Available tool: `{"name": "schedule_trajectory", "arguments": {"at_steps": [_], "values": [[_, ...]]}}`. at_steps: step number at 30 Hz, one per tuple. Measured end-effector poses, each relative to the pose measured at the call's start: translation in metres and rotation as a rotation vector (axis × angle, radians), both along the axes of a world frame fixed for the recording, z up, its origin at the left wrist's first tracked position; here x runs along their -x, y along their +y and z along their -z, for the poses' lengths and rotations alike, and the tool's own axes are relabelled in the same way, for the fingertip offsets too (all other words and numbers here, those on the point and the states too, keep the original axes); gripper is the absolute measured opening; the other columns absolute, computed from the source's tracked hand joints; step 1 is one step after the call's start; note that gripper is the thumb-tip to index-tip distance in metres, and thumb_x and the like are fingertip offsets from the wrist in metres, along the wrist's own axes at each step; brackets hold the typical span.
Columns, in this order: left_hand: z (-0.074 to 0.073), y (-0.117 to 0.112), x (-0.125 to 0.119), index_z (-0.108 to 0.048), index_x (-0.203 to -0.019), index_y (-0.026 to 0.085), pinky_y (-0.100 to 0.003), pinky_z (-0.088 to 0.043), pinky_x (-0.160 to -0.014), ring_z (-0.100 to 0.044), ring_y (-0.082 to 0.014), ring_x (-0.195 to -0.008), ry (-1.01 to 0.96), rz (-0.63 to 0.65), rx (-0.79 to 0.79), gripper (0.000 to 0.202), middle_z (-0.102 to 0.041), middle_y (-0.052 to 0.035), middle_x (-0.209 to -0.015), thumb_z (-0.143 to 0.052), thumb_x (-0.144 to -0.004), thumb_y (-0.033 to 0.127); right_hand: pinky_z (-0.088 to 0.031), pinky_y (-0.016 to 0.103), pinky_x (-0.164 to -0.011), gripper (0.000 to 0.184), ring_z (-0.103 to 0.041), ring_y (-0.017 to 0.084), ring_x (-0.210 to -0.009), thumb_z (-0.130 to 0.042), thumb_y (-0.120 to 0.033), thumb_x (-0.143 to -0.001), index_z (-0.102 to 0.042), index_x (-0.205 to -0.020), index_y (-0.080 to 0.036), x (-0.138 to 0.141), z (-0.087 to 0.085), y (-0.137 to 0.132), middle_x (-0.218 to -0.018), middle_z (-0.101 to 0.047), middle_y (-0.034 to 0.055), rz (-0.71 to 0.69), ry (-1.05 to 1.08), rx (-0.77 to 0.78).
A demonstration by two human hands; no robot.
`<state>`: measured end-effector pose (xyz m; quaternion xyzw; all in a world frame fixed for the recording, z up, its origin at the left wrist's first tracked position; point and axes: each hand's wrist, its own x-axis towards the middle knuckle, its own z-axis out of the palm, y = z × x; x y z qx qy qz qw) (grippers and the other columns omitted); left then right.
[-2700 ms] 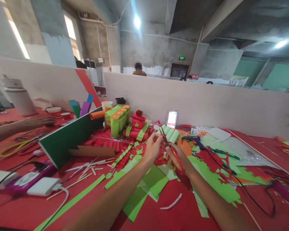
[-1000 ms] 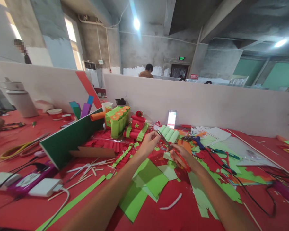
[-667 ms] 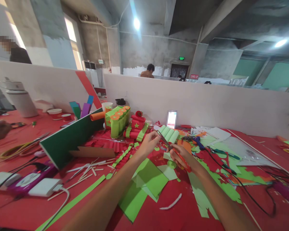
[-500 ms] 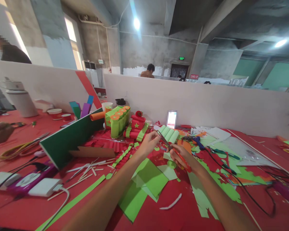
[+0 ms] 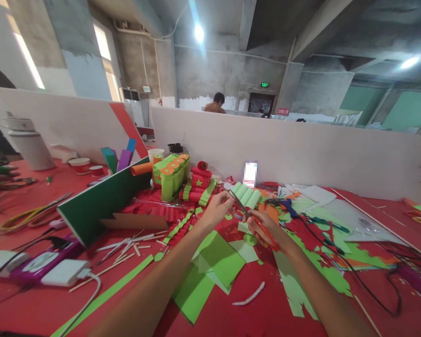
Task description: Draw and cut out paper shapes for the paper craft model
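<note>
My right hand [image 5: 263,227] is closed around the orange handles of a pair of scissors [image 5: 265,232], whose blades point up and left. At the blade tips is my left hand [image 5: 219,208], its fingers pinched together; whatever they hold is too small to make out. Just behind the blades lie several pale green paper rolls [image 5: 247,195]. Below my hands, green paper sheets [image 5: 221,260] overlap on the red table. Left of my left hand stand red paper rolls with green bands [image 5: 198,192] and a bundle of green rolls with orange tops [image 5: 171,175].
A glue gun [image 5: 288,206] with a black cord lies at the right among paper scraps [image 5: 323,267]. A green board [image 5: 101,201] stands at the left, near a purple power strip [image 5: 44,262] with white plugs. A white partition [image 5: 294,154] runs behind, with a lit phone [image 5: 250,174] against it.
My hands and the scissors have hardly moved. At the far left, a person has shifted further out of view, and their hand has left its place over the table.
</note>
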<state>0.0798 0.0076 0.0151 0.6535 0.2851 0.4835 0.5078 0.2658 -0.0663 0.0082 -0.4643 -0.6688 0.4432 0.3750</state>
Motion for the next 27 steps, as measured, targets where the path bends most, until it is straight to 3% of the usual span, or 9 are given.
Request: {"name": "schedule_trajectory", "arguments": {"at_steps": [27], "values": [[0.0027, 0.0013, 0.0011, -0.052, -0.073, 0.018, -0.021, -0.041, -0.054, -0.051, -0.0091, -0.050, 0.005, -0.014, -0.013, 0.016, -0.055, 0.0041, -0.058, -0.056, -0.082, 0.031, -0.032, 0.015, -0.026, 0.051, -0.036, 0.004, -0.029, -0.057, -0.070, -0.080, -0.054, -0.089, -0.019, 0.0040, -0.0024, -0.0022, -0.056, -0.047, -0.0083, 0.020, 0.035, 0.015]]}}
